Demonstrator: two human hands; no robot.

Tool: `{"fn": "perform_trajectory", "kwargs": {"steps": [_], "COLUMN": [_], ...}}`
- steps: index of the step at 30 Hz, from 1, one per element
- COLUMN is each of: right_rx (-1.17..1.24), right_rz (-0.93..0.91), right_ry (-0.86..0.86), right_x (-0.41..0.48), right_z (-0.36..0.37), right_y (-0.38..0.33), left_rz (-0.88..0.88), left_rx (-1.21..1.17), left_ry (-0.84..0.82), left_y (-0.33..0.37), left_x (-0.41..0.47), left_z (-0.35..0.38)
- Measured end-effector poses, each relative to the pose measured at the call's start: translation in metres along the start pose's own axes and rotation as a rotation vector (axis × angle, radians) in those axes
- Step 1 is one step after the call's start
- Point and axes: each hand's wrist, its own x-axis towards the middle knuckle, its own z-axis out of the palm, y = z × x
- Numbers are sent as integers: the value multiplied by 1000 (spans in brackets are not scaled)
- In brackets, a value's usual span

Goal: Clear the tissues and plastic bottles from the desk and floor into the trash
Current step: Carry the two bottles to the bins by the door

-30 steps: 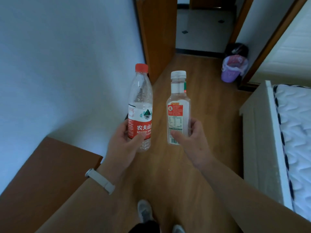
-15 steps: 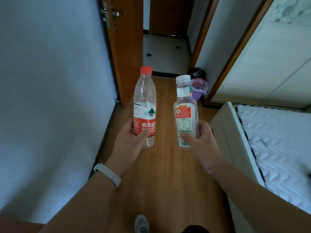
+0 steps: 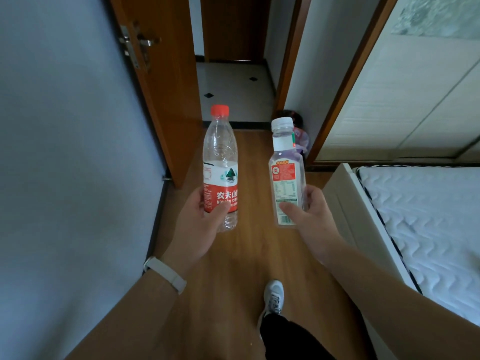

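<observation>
My left hand (image 3: 197, 224) grips a clear water bottle (image 3: 220, 162) with a red cap and red label, held upright. My right hand (image 3: 309, 219) grips a squarer clear bottle (image 3: 285, 167) with a white cap and a red-and-white label, also upright. Both bottles look empty. Behind the white-capped bottle, a purple trash bin (image 3: 302, 141) with a bag liner stands on the floor by the door frame, mostly hidden by the bottle. A dark bin (image 3: 294, 118) sits just behind it.
A wood-floor passage (image 3: 249, 250) runs ahead between a white wall on the left and a bed with a white mattress (image 3: 426, 224) on the right. An open wooden door (image 3: 161, 81) leads to a tiled hallway. My right foot (image 3: 272, 297) is forward.
I have walked forward along the passage: the desk corner dropped out of view and the door and bins came closer. Both bottles stay held upright, now slightly further apart.
</observation>
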Motion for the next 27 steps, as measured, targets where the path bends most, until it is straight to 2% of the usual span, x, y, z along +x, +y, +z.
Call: {"fn": "perform_trajectory", "kwargs": {"steps": [7, 14, 18, 27], "right_rx": [88, 93, 132, 130], "right_rz": [12, 35, 54, 125], "right_ry": [-23, 14, 39, 148], "right_x": [118, 252, 322, 434], "right_z": [3, -40, -60, -40], "right_y": [-6, -25, -32, -38], "left_rz": [-49, -37, 5, -35], "left_rx": [49, 83, 9, -17], "left_ry": [80, -14, -45, -80], "left_y": [13, 62, 77, 74], "left_x": [109, 235, 292, 425], "left_z": [20, 78, 102, 102]}}
